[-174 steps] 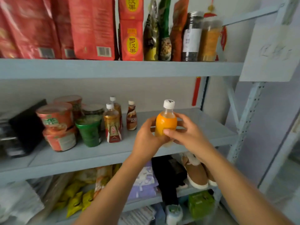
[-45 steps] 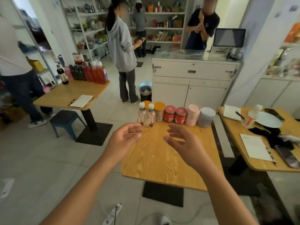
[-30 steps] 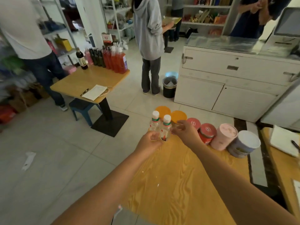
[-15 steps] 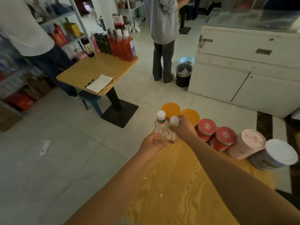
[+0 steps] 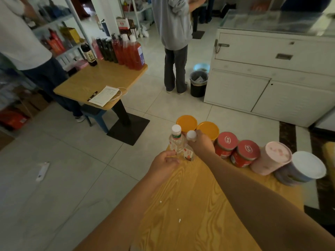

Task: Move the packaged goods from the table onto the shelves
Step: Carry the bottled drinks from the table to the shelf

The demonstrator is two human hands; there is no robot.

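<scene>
Bottles: two small clear ones with white caps, left bottle [image 5: 176, 142] and right bottle [image 5: 187, 155], upright and touching at the far left corner of the near table [image 5: 190, 205].
Right hand: right hand [image 5: 201, 144] comes in from the right, fingers clamped round the right bottle just under its cap.
Left hand: left hand [image 5: 164, 164] is low at the left bottle's base with fingers curled onto it. It looks like a pinch, though blur there makes the contact hard to confirm.
Far edge of table: two orange-lidded jars [image 5: 186, 123] just behind the bottles. Running right from them are two red-lidded tubs [image 5: 227, 142], a pink tub [image 5: 273, 158] and a white-lidded tub [image 5: 306, 168], side by side.
Far left: second wooden table [image 5: 101, 77] with red and dark bottles [image 5: 132, 53] along its far edge and a sheet of paper [image 5: 105, 96] at its near edge.
Far right: white cabinet [image 5: 272, 69] with a black bin [image 5: 198, 83] beside it and a person in a grey hoodie [image 5: 174, 24] standing near.
</scene>
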